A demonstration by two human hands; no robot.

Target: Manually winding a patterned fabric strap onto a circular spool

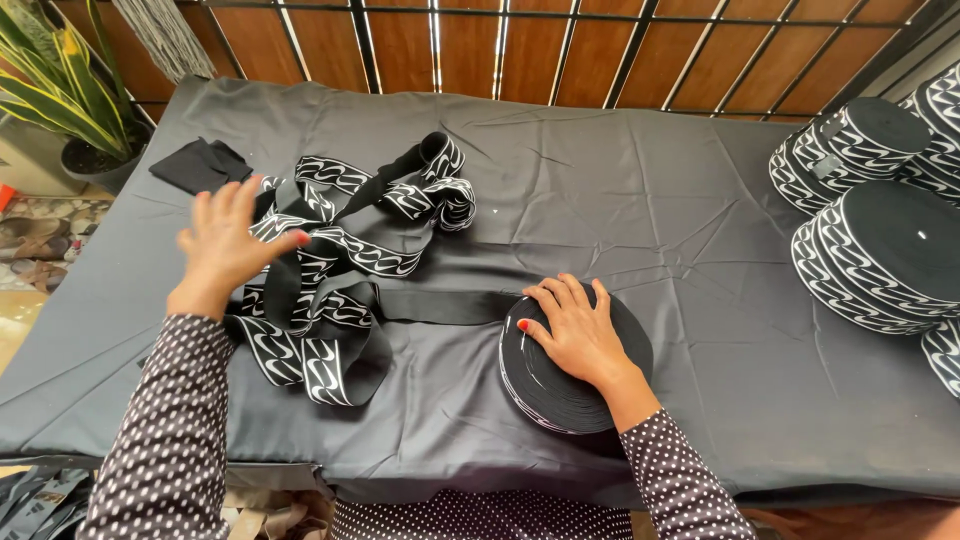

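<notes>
A black elastic band with white printed marks lies in a loose tangle on the left part of the table. One strand runs flat from the tangle to a wound roll of the same band near the front edge. My right hand lies flat on top of that roll, fingers spread. My left hand hovers open over the left side of the tangle, fingers apart, slightly blurred, and I cannot see it gripping anything.
A black cloth covers the table. Several finished rolls are stacked at the right edge. A small folded black piece lies at the back left. A potted plant stands beyond the left corner, a railing behind.
</notes>
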